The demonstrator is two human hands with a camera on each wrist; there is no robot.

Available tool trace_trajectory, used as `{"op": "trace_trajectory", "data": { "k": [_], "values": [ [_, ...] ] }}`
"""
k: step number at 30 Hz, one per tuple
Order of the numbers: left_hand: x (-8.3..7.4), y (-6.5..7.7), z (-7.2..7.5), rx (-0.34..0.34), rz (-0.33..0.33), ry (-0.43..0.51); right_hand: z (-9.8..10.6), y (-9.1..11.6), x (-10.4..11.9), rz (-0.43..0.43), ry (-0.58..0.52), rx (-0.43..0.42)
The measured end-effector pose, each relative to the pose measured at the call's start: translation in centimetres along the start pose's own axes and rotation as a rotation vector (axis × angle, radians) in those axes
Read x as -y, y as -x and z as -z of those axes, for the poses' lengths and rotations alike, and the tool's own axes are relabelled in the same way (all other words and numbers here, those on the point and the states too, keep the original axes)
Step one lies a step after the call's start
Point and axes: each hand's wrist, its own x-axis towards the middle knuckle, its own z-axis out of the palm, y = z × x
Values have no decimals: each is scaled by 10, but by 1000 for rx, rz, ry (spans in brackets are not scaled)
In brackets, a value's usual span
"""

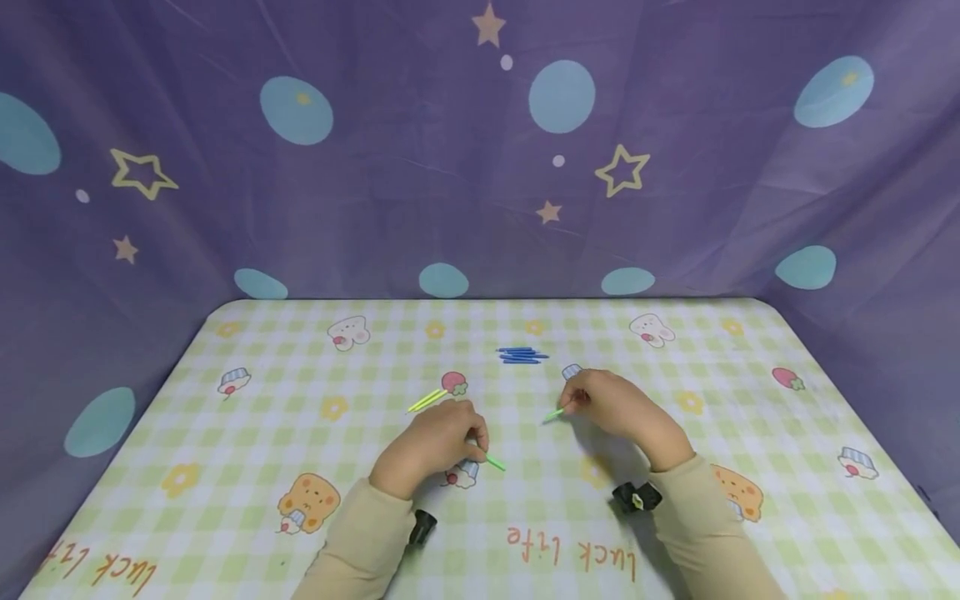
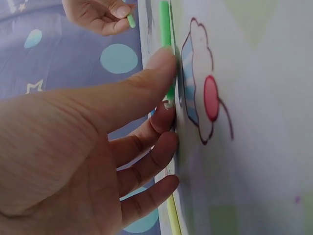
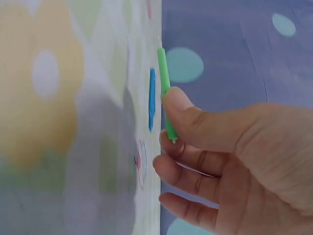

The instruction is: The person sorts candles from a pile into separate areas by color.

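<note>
My left hand [image 1: 442, 437] pinches a thin green candle [image 1: 497, 462] between thumb and fingers, low over the checked cloth. In the left wrist view this candle [image 2: 166, 24] runs up past the thumb, its pale wick by the index fingertip. My right hand [image 1: 611, 404] holds another green candle [image 1: 553, 415], its free end pointing left toward the middle. The right wrist view shows that candle [image 3: 164, 63] under the thumb, wick end down by the index finger. Yellow candles [image 1: 427, 401] lie just beyond the left hand. Several blue candles [image 1: 521, 356] form a pile farther back.
A green-and-white checked tablecloth [image 1: 240, 442] with printed bears, cakes and flowers covers the table. Behind it hangs a purple curtain [image 1: 480, 183] with stars and blue ovals. A small black wrist camera [image 1: 423, 527] sits at the left cuff, another black camera [image 1: 637, 497] at the right.
</note>
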Motion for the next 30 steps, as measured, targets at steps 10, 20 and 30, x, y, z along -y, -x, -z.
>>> {"op": "trace_trajectory", "data": {
  "k": [10,20,30],
  "values": [
    [-1,0,3,-38,-28,44,10,4,-25,-108,29,-89],
    [-18,-8,4,-62,-111,-16,13,2,-37,-190,55,-99],
    [-31,-33,-4,-96,-125,-160,12,2,-41,-232,11,-94]
  ]
}}
